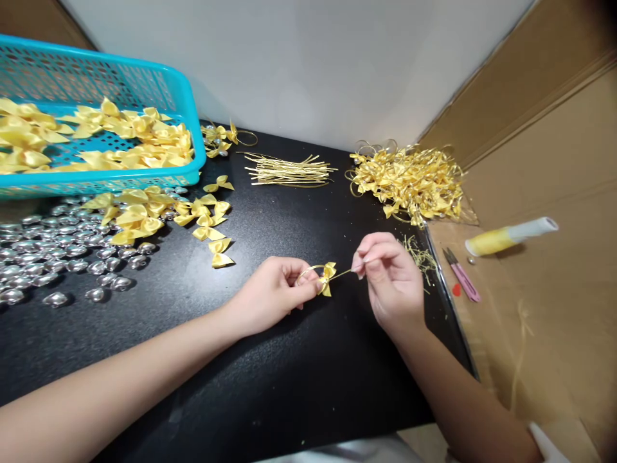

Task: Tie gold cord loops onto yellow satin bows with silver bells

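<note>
My left hand [282, 286] pinches a yellow ribbon bow [328, 278] and a loop of gold cord threaded by it, above the black table [289, 392]. From the bow a straight end of the gold cord [343, 273] runs to the right. My right hand [390, 276] is closed, thumb and fingertips pinching that end. Whether a silver bead sits behind the bow is hidden. Loose yellow bows [221, 252] and shiny silver beads [55, 299] lie left of my left hand.
A turquoise basket [190, 122] of yellow bows stands back left. Behind my hands lies a bundle of gold cords [289, 171]. Finished-looking bow loops [414, 180] are heaped back right. Cord scraps [418, 257], pink-handled snips [461, 275] and a yellow-white roll [511, 236] are at right.
</note>
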